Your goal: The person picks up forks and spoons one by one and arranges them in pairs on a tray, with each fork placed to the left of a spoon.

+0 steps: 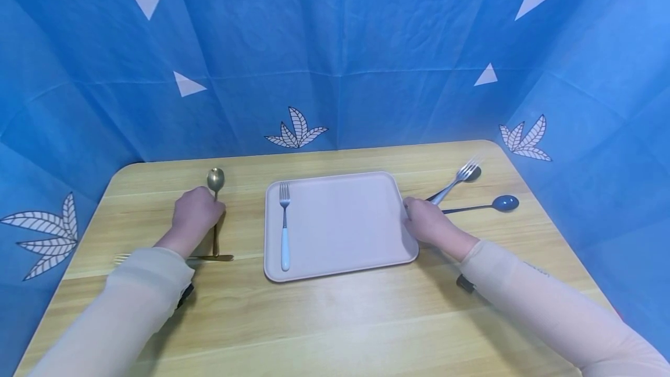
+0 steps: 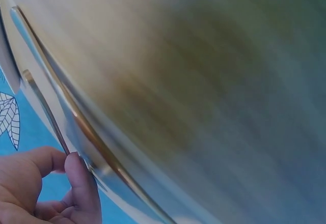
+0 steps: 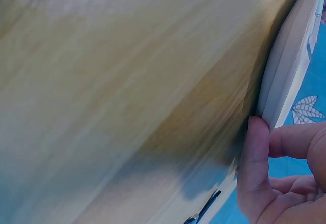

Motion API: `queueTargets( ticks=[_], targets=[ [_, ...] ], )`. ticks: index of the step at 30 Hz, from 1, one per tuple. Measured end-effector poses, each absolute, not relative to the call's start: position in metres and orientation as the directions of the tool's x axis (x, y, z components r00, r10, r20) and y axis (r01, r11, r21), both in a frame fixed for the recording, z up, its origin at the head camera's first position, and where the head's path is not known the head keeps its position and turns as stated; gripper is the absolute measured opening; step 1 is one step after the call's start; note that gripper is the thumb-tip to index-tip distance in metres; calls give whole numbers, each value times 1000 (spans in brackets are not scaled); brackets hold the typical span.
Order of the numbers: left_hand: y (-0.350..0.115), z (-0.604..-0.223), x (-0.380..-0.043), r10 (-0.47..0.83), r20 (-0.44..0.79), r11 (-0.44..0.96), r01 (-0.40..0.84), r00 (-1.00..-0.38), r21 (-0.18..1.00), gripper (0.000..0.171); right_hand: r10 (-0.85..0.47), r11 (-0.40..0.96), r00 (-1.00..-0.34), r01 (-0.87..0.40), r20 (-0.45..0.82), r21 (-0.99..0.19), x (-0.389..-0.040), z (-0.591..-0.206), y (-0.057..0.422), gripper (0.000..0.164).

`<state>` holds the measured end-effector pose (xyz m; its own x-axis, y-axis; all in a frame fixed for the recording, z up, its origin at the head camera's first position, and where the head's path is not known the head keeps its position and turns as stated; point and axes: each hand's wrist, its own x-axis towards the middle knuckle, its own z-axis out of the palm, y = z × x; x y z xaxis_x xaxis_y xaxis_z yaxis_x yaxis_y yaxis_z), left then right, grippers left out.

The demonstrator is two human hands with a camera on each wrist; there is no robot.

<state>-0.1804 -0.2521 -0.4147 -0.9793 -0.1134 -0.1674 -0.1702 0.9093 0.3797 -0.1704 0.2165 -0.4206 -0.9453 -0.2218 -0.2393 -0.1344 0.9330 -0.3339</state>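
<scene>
Blue cloth (image 1: 335, 39), printed with white triangles and leaf sprigs, hangs around the back and sides of a pale wooden worktop (image 1: 335, 324). Farthest left on the wood lies a gold-coloured fork (image 1: 226, 258), its prongs pointing left and its middle hidden under a cream sleeve (image 1: 149, 278). Just beyond it, the left hand (image 1: 198, 214) pinches the handle of a gold-coloured spoon (image 1: 216, 179) between thumb and finger, the bowl pointing to the far edge and the handle's end close to the fork's handle (whether the two touch, I cannot tell). To the right of that hand, and apart from it, a pale pink tray (image 1: 348, 228) lies in the middle of the worktop. Along its left side, inside the rim, rests a fork with a light blue handle (image 1: 285, 240), prongs away from the person. At the tray's right edge the right hand (image 1: 431, 223) grips the rim, thumb against the outer wall. Past those fingers a silver-pronged fork (image 1: 463, 173) crosses over a dark spoon (image 1: 474, 175), both slanting to the far right. Farthest right is a dark blue spoon (image 1: 505, 203), its thin handle running left towards the right hand.
</scene>
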Motion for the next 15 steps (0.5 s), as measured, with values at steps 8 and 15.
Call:
queueTargets(
  ticks=[8,15],
  targets=[
    [-245,-412,-178,-81,-180,914,-145,-980,380,28,-226,933,-945,-141,-237,-330,-170,-420,216,13],
    [-236,-405,-175,-46,-188,912,-118,-981,392,31,-235,934,-948,-159,-214,-321,-168,-420,216,6]
  ],
)
